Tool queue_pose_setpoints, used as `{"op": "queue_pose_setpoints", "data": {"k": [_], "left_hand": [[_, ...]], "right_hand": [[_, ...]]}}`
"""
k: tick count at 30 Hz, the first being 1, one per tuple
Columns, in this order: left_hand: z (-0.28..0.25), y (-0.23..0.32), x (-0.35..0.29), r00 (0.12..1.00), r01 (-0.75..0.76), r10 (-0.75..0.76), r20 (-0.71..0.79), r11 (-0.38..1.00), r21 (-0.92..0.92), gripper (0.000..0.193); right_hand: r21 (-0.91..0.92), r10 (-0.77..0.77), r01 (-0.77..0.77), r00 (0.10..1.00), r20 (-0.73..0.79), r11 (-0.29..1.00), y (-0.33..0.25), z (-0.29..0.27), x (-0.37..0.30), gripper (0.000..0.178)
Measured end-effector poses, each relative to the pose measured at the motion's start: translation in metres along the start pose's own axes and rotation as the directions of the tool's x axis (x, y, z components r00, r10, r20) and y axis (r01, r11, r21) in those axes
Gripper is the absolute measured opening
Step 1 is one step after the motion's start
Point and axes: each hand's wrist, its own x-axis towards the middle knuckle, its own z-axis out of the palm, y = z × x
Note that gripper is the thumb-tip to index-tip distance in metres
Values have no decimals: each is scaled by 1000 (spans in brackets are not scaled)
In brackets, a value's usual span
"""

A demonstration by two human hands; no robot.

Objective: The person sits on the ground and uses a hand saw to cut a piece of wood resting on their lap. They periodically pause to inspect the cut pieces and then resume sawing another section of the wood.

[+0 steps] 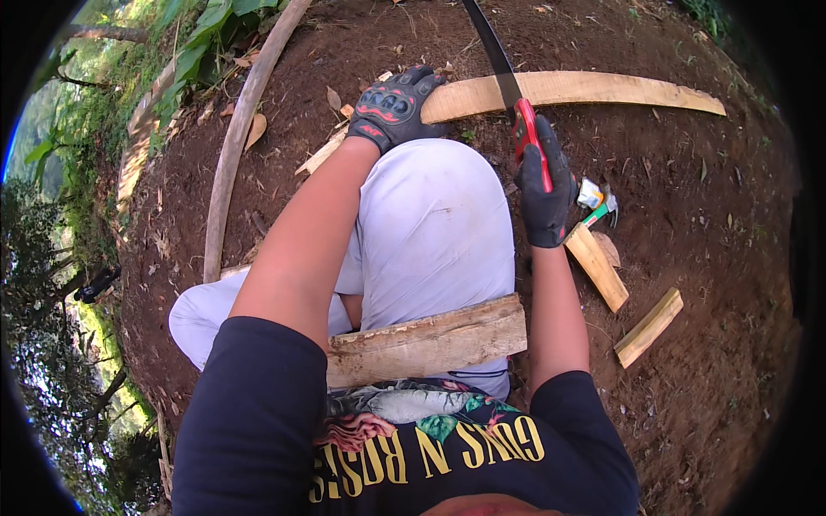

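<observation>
Head view: right hand (pixel 547 185) grips saw (pixel 508 82) near packet (pixel 590 193).

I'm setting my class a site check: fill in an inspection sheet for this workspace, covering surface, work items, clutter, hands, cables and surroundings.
Surface: brown soil, strewn with dry leaves and chips.
Work items: red-handled saw, its blade crossing the long plank in view; whether it bites cannot be told.
Clutter: two wood offcuts and a green-handled hammer on the right; a board across the lap.
Hands: gloved left hand at the plank's left end, exact hold unclear; gloved right hand closed around the saw handle.
Cables: nothing seen.
Surroundings: long pole on the left, green plants beyond.
</observation>
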Motion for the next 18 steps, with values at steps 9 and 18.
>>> {"op": "queue_pose_setpoints", "data": {"k": [9, 18], "left_hand": [[2, 2, 1, 1000, 13, -14, 16, 1000, 23, 93], [3, 5, 1, 1000, 13, -13, 2, 1000, 21, 93]], "right_hand": [[-164, 166, -149, 982, 91, 975, 0, -90, -149, 45], [-92, -134, 132, 991, -19, 987, 5, 5, -12, 44]]}}
